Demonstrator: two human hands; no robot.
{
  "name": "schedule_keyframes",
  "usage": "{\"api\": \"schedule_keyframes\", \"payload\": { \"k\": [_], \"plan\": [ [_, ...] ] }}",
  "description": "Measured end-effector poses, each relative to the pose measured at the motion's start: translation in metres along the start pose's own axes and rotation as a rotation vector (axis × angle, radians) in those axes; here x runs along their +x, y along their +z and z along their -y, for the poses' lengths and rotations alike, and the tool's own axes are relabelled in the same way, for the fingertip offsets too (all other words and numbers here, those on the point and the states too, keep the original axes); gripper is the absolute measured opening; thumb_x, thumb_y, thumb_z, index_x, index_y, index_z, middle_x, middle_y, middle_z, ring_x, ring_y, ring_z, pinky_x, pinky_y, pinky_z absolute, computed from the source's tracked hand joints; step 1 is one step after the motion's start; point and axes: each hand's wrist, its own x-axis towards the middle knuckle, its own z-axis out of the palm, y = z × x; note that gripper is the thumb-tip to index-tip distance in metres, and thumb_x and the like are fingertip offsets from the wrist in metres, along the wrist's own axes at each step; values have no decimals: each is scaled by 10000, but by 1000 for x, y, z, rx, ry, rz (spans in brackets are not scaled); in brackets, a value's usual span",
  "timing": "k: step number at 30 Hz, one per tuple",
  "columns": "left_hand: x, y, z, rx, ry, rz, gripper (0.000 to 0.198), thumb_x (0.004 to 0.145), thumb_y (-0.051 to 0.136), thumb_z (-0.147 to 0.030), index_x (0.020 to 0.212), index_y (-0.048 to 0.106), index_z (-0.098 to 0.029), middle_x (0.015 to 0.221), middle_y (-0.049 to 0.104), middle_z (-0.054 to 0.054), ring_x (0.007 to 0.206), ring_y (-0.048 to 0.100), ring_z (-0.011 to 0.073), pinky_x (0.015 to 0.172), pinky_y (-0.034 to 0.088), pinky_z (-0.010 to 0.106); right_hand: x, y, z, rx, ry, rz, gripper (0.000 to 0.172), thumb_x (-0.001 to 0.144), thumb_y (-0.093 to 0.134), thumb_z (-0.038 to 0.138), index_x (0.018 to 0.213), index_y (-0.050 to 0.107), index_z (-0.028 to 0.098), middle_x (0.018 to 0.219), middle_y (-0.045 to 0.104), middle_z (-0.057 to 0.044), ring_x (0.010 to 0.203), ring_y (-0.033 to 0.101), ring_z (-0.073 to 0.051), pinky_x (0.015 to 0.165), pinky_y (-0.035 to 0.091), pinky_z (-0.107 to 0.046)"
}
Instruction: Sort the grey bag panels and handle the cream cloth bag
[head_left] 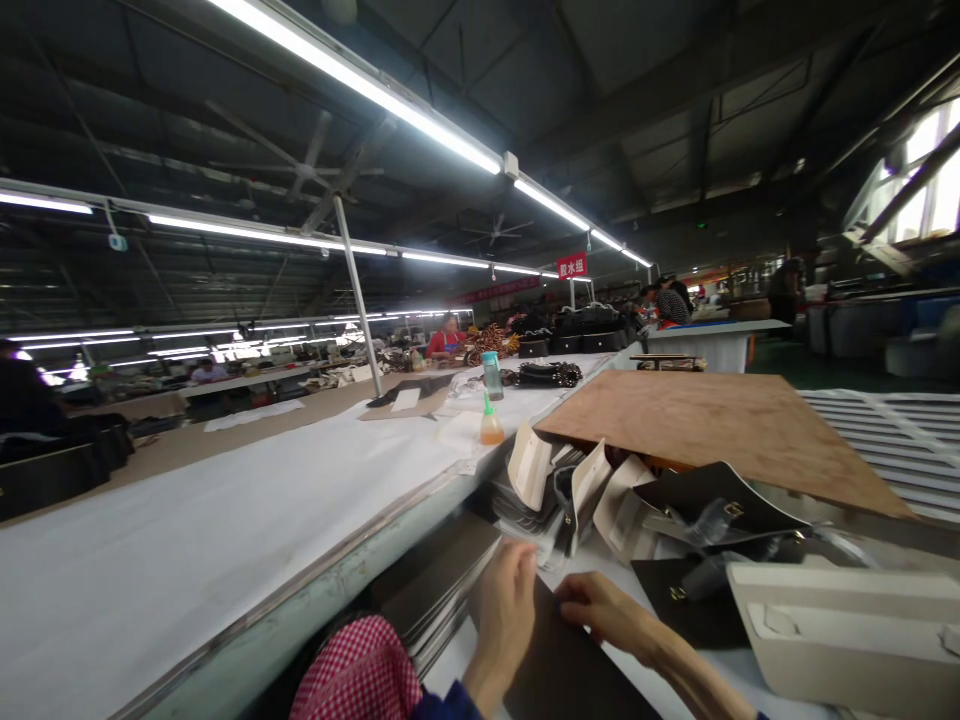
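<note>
A flat dark brown panel [574, 665], which looks like a bag piece, lies at an angle in front of me. My left hand [508, 605] grips its far left edge, fingers curled and slightly blurred. On the panel's right edge, my right hand [611, 612] is closed, with thumb and fingertips pinching it. Left of my left hand sits a stack of similar dark panels [442, 560] with pale edges. Beyond both hands stand folded bag pieces with cream inner sides [529, 468]. To the right lie dark flaps with metal clasps [690, 595] and clear plastic film.
A long white-covered table [225, 540] runs along my left, carrying a glue bottle with a green nozzle [490, 425] and a teal-capped bottle [492, 375]. Behind the bag pieces is a wooden board [690, 420]. A large cream piece [847, 630] lies at right. Other people work farther off.
</note>
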Motion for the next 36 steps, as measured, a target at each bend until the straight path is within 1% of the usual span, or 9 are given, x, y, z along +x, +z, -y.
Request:
{"api": "schedule_keyframes", "payload": {
  "k": [3, 5, 9, 14, 20, 23, 27, 32, 36],
  "plan": [
    [39, 6, 30, 3, -131, 17, 255, 1015, 551, -264, 1240, 628, -171, 1377, 597, 116, 1272, 571, 274, 1052, 485, 516, 0, -4, -6, -38, 10, 17, 134, 976, 661, 271, 961, 668, 137, 824, 653, 14, 726, 644, -137, 721, 558, -315],
    [61, 15, 50, 13, -200, 59, 305, 980, 617, -269, 1269, 626, -174, 1489, 516, 123, 1372, 484, 317, 1115, 414, 577, -1, -5, -5, -57, 4, 51, 128, 965, 675, 265, 970, 671, 138, 837, 660, 11, 748, 650, -145, 731, 561, -322],
    [97, 34, 74, -5, -283, 157, 348, 953, 664, -283, 1283, 628, -179, 1524, 490, 120, 1389, 466, 332, 1127, 393, 604, -7, -8, 2, -90, -14, 120, 116, 923, 721, 241, 946, 672, 138, 822, 652, 18, 758, 647, -151, 720, 558, -317],
    [124, 41, 79, -84, -321, 208, 363, 960, 657, -314, 1303, 621, -199, 1475, 543, 119, 1334, 530, 310, 1106, 430, 579, -15, -13, 14, -114, -58, 137, 115, 935, 703, 248, 926, 662, 141, 818, 640, 20, 775, 646, -157, 748, 553, -331],
    [100, 16, 87, -149, -296, 26, 367, 983, 621, -333, 1323, 598, -195, 1441, 567, 118, 1251, 593, 284, 1055, 486, 542, -22, -16, 24, -137, -108, 168, 149, 936, 705, 288, 929, 667, 145, 848, 655, 12, 808, 654, -171, 801, 548, -363],
    [84, -1, 94, -132, -343, -120, 318, 973, 640, -298, 1263, 614, -170, 1317, 634, 103, 1094, 666, 242, 947, 561, 475, -24, -13, 27, -153, -129, 192, 143, 923, 719, 279, 922, 668, 146, 857, 659, 11, 831, 656, -177, 826, 543, -375],
    [82, -15, 99, -61, -461, -288, 203, 954, 666, -274, 1113, 655, -147, 1088, 694, 59, 958, 685, 209, 872, 578, 433, -27, -9, 31, -189, -125, 174, 172, 858, 784, 272, 904, 669, 152, 820, 634, 23, 803, 633, -172, 800, 530, -363],
    [83, -34, 93, -79, -461, -316, 172, 953, 667, -306, 1028, 672, -152, 963, 704, 28, 879, 685, 190, 851, 570, 416, -37, -16, 40, -162, -186, 158, 187, 806, 806, 263, 821, 648, 164, 735, 585, 46, 730, 576, -154, 722, 467, -308],
    [60, -61, 83, -179, -460, -301, 239, 936, 674, -377, 1009, 705, -151, 1003, 738, 46, 913, 702, 205, 855, 570, 416, -50, -25, 54, -68, -226, 179, 198, 724, 790, 225, 892, 694, 181, 729, 613, 42, 687, 556, -141, 640, 406, -257]
  ]
}}
